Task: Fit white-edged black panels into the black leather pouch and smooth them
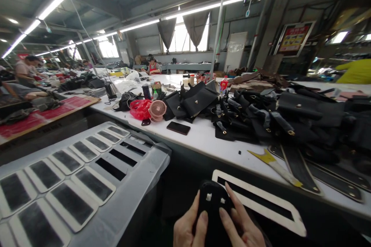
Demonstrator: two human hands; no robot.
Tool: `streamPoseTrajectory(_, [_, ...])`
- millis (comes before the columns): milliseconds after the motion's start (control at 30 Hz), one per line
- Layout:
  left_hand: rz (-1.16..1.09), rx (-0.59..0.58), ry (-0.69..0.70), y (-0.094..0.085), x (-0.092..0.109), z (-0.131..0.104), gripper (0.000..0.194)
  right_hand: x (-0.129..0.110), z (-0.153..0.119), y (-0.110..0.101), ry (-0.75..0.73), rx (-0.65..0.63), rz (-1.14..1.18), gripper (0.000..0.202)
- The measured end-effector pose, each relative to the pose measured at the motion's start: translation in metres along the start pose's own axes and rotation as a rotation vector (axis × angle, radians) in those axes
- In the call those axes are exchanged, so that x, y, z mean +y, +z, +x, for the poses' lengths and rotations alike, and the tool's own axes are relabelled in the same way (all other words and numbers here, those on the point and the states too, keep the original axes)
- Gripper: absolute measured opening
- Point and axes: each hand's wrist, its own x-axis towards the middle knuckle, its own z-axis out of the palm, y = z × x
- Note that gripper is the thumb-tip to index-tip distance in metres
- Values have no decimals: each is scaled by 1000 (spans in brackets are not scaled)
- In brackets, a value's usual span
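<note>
Near the bottom of the view, my left hand and my right hand grip a black rounded piece from its two sides, thumbs on its face. It resembles a leather bag part; two small whitish tabs show near its top, too small to identify. Just behind and right of my right hand lies a cream-edged frame with a long dark slot. My palms and the lower end of the black piece run partly out of the picture.
A white table crosses ahead, with a phone, a pink fan, a yellow-handled tool, black straps and piled black bags. On the left, a grey-covered surface bears several cream-edged black panels. Other people work farther back.
</note>
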Motion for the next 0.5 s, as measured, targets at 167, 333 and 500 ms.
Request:
streamPoseTrajectory(167, [-146, 3, 72, 12, 5, 7, 60, -4, 18, -17, -115, -223, -45, 51])
streamPoseTrajectory(333, [-349, -198, -35, 11, 13, 19, 65, -7, 21, -17, -211, -203, -97, 39])
streamPoseTrajectory(500, [-263, -134, -50, 6, 7, 19, 61, -24, 34, -13, -351, -101, -240, 16])
